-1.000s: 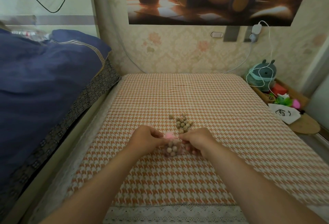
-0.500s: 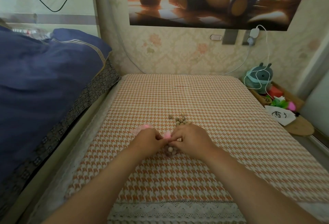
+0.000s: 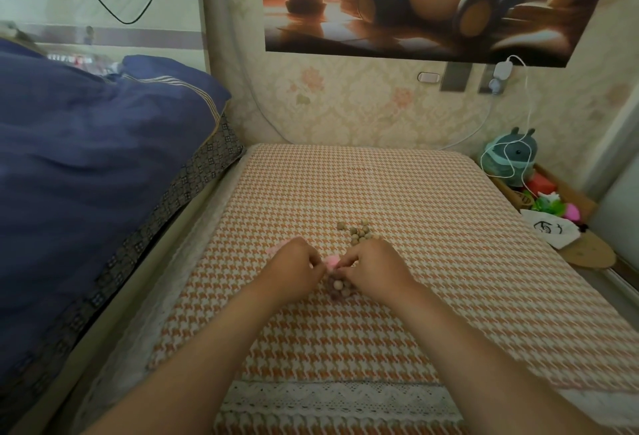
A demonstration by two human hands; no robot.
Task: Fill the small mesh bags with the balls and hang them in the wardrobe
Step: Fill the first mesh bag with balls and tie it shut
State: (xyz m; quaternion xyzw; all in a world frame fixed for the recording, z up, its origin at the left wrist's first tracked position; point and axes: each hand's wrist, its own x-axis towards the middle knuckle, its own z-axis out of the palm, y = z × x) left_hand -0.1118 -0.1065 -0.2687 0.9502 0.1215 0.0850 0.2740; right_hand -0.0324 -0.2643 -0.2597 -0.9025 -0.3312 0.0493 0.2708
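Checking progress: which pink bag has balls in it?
The bag pinched between the left hand and right hand, balls showing through; the other bag lies beyond the left hand.

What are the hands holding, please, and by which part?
The left hand and right hand pinch the ball-filled mesh bag by its pink gathered neck.

My left hand and right hand are bare; behind each wrist, my forearms run bare and sleeveless
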